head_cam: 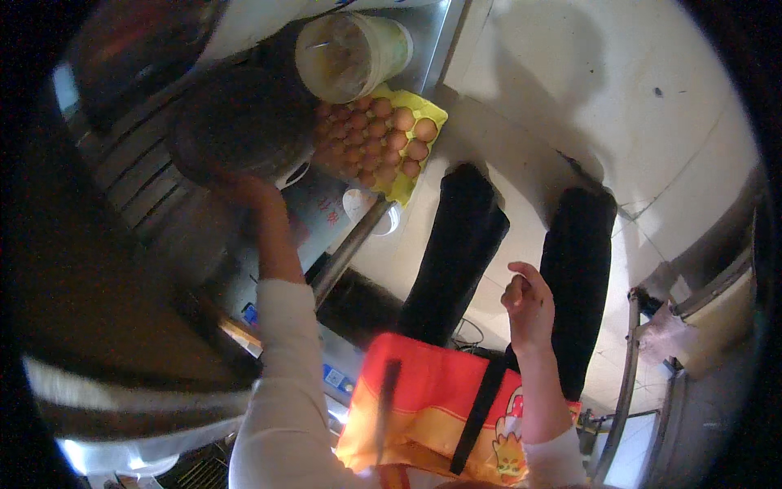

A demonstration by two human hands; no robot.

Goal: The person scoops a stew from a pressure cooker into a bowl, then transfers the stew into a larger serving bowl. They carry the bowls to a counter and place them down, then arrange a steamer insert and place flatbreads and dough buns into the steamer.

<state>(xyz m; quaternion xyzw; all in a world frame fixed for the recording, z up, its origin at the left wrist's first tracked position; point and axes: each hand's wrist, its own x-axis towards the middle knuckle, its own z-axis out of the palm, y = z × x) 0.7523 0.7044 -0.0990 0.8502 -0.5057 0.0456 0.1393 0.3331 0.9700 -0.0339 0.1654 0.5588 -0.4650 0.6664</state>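
My left hand (247,189) reaches to the near edge of a dark round pan or pot (244,125) at the upper left; shadow hides its fingers, so whether they grip the edge is unclear. A yellow egg tray (435,113) filled with brown eggs (403,119) stands just right of the dark vessel. Behind the tray, a pale plastic bucket (382,49) has murky contents. My right hand (528,305) hangs over the floor in front of my dark trousers, its fingers loosely curled with nothing visible in them.
Dark slats (143,195) lie left of the vessel. A metal rail (351,247) edges the counter, with a white container (386,221) beside it. A large dark round shape (134,330) fills the lower left. A curved metal frame (629,379) stands at the right over the tiled floor (660,140).
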